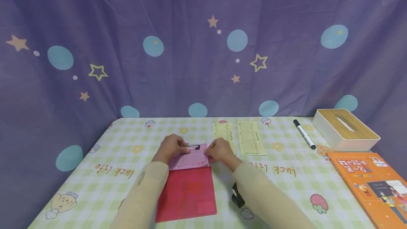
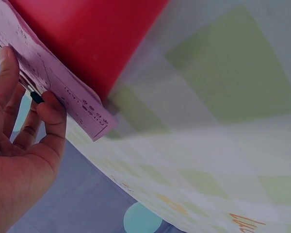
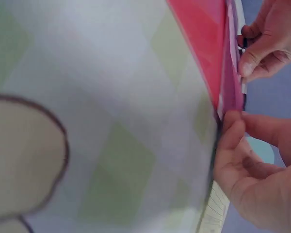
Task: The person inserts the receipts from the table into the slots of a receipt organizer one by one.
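A small stack of pink printed slips [image 1: 190, 159] lies over the top end of a red folder [image 1: 187, 193]. Along the slips' far edge runs a thin metal clip [image 2: 30, 86] with black ends. My left hand [image 1: 171, 148] grips this clip at the upper edge, thumb on the near side, fingers partly behind. With thumb and forefinger, my right hand [image 1: 220, 153] pinches the right edge of the slips. In the right wrist view the pink slips [image 3: 233, 82] appear edge-on, between both hands; how firmly the clip bears on them is hidden.
Two yellow printed slips [image 1: 250, 138] lie beyond my right hand. A black object [image 1: 237, 196] is partly covered by my right forearm. To the right are a marker [image 1: 304, 134], a wood-topped tissue box [image 1: 346, 130] and an orange book [image 1: 365, 183]. A purple curtain [image 1: 190, 73] hangs behind the table.
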`<state>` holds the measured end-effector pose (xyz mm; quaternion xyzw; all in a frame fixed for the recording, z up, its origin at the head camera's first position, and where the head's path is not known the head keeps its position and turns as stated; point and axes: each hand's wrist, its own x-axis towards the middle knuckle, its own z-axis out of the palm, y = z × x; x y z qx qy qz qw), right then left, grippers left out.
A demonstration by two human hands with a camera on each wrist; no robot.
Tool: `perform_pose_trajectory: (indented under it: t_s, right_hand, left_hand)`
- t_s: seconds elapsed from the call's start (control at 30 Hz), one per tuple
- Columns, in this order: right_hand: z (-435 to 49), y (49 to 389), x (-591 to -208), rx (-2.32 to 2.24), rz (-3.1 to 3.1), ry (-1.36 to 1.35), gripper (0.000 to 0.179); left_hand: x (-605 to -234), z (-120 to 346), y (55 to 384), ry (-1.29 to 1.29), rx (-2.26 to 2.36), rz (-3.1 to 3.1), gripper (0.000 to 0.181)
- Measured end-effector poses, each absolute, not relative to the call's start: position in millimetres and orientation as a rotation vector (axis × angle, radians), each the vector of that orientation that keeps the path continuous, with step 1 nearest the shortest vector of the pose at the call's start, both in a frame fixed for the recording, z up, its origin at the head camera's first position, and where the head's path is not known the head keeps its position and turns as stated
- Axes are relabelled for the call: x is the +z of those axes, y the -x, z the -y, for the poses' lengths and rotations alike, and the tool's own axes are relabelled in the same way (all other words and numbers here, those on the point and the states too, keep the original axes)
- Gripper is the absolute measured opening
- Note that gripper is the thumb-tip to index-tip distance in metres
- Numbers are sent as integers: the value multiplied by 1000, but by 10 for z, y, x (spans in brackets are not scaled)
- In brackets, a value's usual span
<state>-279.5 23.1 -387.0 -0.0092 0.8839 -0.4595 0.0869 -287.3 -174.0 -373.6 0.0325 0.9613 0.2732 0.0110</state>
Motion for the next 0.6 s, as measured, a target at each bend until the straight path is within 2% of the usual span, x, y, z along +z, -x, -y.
perform_pose_trajectory:
  t_s: [0.27,0.6]
  right_hand:
    - [-475,2775,-3658,-1380,-2712,148,18]
    - [-871,2730,-3552,-1488,-2642,192,16]
  left_hand:
    - [-3760,1736,2872,-119,861,-3010,17]
    - [-3776,1730,2863,-116,856,-3016,18]
